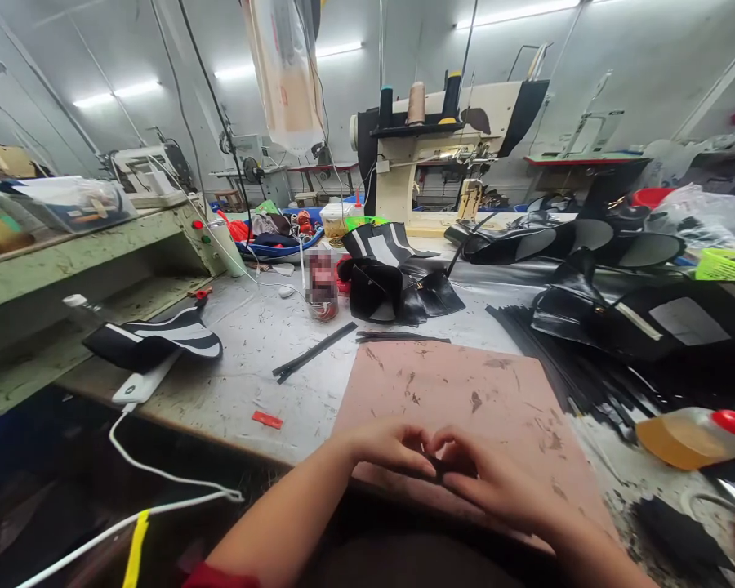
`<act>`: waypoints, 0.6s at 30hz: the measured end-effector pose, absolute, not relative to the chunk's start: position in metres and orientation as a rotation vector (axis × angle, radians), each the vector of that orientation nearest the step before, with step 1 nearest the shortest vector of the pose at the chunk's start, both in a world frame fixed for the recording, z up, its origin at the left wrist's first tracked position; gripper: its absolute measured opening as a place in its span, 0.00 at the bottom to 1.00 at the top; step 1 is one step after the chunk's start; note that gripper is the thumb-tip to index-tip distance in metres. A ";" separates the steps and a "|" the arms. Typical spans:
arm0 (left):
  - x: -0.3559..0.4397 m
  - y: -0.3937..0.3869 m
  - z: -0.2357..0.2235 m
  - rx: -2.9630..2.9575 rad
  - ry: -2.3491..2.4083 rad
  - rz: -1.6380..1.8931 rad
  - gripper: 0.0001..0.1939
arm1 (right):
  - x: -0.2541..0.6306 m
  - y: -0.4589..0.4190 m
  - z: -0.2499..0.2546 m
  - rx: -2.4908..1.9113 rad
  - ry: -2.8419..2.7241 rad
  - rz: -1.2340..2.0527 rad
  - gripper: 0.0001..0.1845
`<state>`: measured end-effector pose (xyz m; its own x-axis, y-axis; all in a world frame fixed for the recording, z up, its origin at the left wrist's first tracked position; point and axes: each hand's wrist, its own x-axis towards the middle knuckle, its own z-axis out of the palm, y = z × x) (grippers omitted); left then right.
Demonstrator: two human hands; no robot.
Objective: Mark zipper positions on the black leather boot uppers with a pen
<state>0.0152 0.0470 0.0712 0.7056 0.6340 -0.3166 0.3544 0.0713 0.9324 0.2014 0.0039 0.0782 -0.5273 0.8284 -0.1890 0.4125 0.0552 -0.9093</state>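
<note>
Close to my body, over the front of a worn pink board [447, 384], my left hand [392, 445] and my right hand [481, 469] meet with curled fingers. Both pinch a small black strip [436, 468], mostly hidden by the fingers; its exact kind does not show. Beyond the board's back left corner lie a long black zipper-like strip [315, 351] and another dark strip [404, 337]. A black leather piece [376, 290] with curved panels stands behind them.
A sewing machine [398, 180] carrying thread cones stands at the back. Black strips [545, 359] and black leather pieces [679, 318] crowd the right, near a bottle of amber liquid [686, 437]. At left are a white power bank [144, 384] with its cable and a red scrap [267, 420].
</note>
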 end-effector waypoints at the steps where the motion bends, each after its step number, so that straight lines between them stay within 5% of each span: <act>1: 0.014 0.048 0.069 1.544 0.855 0.235 0.05 | 0.202 0.004 0.072 -1.291 -1.913 1.434 0.13; 9: 0.010 0.091 0.044 1.442 0.991 0.017 0.12 | 0.216 0.017 0.034 -1.452 -1.975 1.285 0.00; 18: 0.001 0.103 0.027 1.226 1.099 0.000 0.09 | 0.250 0.024 0.045 -1.412 -2.057 1.481 0.10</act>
<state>0.0007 0.1034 0.0267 0.5209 0.5344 -0.6656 0.5350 0.4033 0.7424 0.2498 0.0236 0.0448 -0.5044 0.8015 -0.3212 0.5591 0.0197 -0.8288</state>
